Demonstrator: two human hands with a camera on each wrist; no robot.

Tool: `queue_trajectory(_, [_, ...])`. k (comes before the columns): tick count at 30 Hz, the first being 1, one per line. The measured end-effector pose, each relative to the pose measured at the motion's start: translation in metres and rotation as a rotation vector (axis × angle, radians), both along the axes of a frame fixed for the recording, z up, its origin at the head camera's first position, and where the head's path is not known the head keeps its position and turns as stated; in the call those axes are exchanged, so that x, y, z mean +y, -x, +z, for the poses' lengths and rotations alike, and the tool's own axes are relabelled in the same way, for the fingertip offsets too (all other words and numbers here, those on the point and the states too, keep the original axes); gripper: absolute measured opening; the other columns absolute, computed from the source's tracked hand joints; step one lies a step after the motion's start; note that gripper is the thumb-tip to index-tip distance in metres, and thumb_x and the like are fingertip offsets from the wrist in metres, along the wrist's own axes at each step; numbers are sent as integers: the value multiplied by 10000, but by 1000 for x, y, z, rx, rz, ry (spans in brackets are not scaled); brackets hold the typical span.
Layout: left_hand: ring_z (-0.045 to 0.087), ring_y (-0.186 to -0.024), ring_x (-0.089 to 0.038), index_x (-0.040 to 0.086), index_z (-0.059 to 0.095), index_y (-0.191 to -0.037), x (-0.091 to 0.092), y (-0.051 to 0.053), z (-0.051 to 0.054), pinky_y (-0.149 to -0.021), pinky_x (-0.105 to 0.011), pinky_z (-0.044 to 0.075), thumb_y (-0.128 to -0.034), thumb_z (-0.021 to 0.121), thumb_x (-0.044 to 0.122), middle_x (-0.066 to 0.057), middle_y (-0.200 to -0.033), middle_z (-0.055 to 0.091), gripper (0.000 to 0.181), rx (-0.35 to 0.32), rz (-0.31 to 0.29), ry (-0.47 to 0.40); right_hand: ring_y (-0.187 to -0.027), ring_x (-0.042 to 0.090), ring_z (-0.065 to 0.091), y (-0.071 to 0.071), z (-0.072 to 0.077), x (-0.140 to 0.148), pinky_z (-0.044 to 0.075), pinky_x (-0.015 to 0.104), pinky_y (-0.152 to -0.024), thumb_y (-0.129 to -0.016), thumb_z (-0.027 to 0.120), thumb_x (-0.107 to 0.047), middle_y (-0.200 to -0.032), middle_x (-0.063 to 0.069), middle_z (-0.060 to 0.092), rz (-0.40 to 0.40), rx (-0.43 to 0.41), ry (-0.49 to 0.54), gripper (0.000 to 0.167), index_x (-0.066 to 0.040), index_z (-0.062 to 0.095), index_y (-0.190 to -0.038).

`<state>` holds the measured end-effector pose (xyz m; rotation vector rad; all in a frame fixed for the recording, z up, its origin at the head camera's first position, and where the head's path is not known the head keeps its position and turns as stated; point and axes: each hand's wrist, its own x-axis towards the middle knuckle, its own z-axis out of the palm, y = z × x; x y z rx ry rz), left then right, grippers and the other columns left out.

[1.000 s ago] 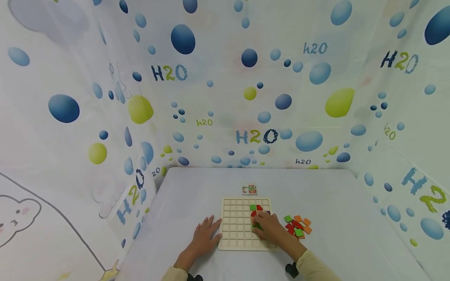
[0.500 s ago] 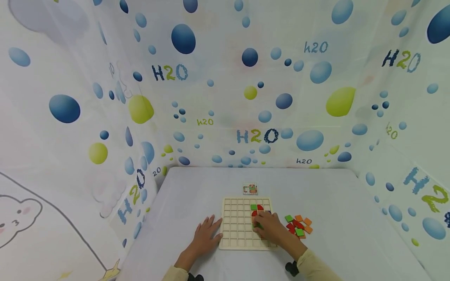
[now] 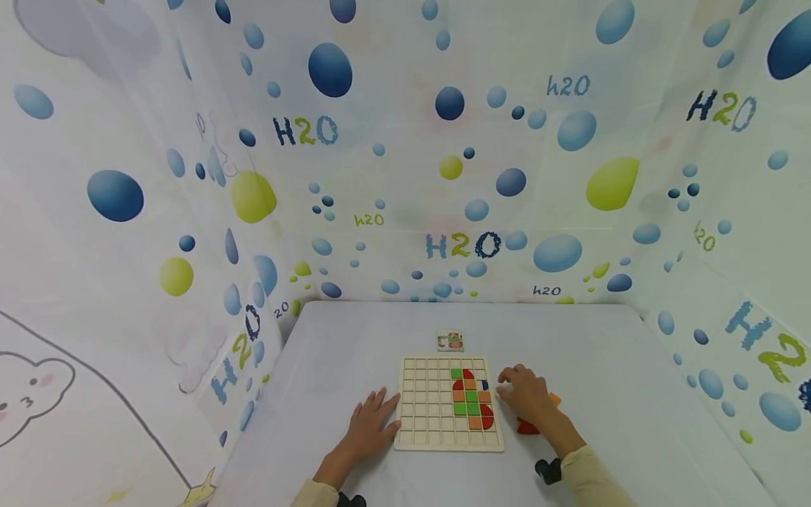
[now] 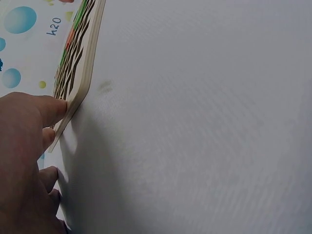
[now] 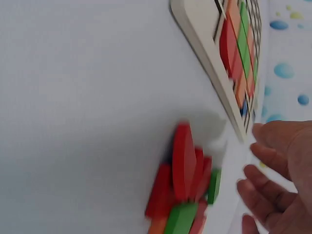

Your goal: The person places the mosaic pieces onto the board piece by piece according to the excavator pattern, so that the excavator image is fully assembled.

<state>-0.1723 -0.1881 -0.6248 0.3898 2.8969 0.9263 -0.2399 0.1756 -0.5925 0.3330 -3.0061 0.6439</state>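
A pale wooden grid board [image 3: 421, 415] lies on the table, with green, orange, red and blue-and-white tiles set in its right-hand cells. My left hand [image 3: 369, 426] rests at the board's left edge; thumb and fingertips touch it in the left wrist view. Just right of the board, my right hand [image 3: 529, 394] hovers over a loose pile, partly hiding it. Its fingers are loosely bent and nothing shows between them. In the right wrist view, the pile holds a red leaf-shaped piece [image 5: 184, 161], a green tile [image 5: 180, 218] and other red and orange pieces.
Behind the board lies a small picture card [image 3: 450, 341]. A white cloth covers the table [image 3: 355, 338]. Curtains [image 3: 393, 176] with printed drops stand at the back and both sides.
My right hand has left the tiles on the board and moved right, over the loose pile. The tiles it covered are now in sight. My left hand stays in place.
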Motion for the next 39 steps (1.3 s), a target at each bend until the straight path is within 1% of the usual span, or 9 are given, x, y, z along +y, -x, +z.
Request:
queue_trajectory(5, [282, -1531, -561, 76, 505, -1558, 0, -1, 1, -1191, -785, 180, -1047, 608, 303, -298, -1651, 362, 569, 14, -1, -1, -948, 359, 636, 7, 3, 32, 520, 658, -870, -971, 741, -188, -1127, 228, 640, -130, -90, 4, 232, -34, 682, -1134])
queue_trajectory(9, [284, -1526, -568, 75, 511, -1553, -1, -1, 1, -1187, -788, 181, -1048, 608, 306, -303, -1647, 365, 564, 12, 0, -4, -928, 362, 646, 8, 3, 48, 502, 675, -868, -955, 747, -196, -1070, 217, 642, -162, -158, -7, 279, -7, 675, -1147])
queue_trajectory(14, [273, -1531, -567, 74, 505, -1556, -1, 0, 0, -1191, -789, 169, -1048, 602, 308, -303, -1652, 355, 568, 8, 2, -10, -878, 314, 648, 9, -1, 55, 463, 653, -851, -977, 718, -144, -992, 157, 656, -153, -200, 27, 160, -22, 687, -1076])
queue_trajectory(17, [275, -1521, -581, 66, 506, -1553, 0, 0, -2, -1181, -796, 173, -1046, 598, 304, -316, -1644, 358, 567, 17, 0, -19, -887, 302, 645, 9, -2, 54, 452, 653, -870, -988, 703, -133, -997, 143, 653, -166, -213, 23, 126, -39, 682, -1069])
queue_trajectory(21, [273, -1517, -589, 61, 504, -1552, 0, 0, -7, -1179, -798, 171, -1045, 596, 300, -323, -1641, 358, 568, 16, 4, -20, -955, 332, 632, 8, -1, 48, 435, 670, -898, -977, 717, -178, -1051, 156, 644, -168, -221, 20, 198, -48, 684, -1123])
queue_trajectory(26, [272, -1518, -585, 78, 490, -1565, 0, 0, -10, -1190, -788, 164, -1056, 574, 330, -316, -1645, 354, 574, 28, 10, 3, -1003, 338, 605, 10, -3, 38, 444, 661, -903, -930, 788, -224, -1076, 141, 636, -112, -231, -8, 301, -79, 686, -1174])
queue_trajectory(32, [282, -1527, -566, 74, 507, -1554, 1, 0, -4, -1185, -791, 180, -1047, 603, 304, -304, -1647, 362, 565, 15, 8, 7, -973, 317, 612, 17, -12, 32, 472, 650, -905, -928, 815, -227, -1046, 133, 636, -125, -190, -69, 304, -83, 685, -1163])
queue_trajectory(36, [284, -1540, -540, 84, 509, -1555, -1, 4, -14, -1194, -777, 189, -1047, 609, 302, -276, -1660, 362, 562, 18, 16, 7, -987, 325, 621, 22, -15, 30, 487, 677, -919, -919, 829, -275, -1063, 140, 643, -107, -164, -78, 348, -68, 699, -1166])
queue_trajectory(39, [290, -1538, -539, 83, 513, -1549, -2, 6, -22, -1192, -778, 190, -1043, 613, 291, -270, -1658, 370, 556, 37, 22, -12, -1024, 331, 629, 23, -15, 30, 494, 673, -920, -923, 822, -255, -1110, 139, 650, -77, -162, -64, 340, -70, 704, -1183])
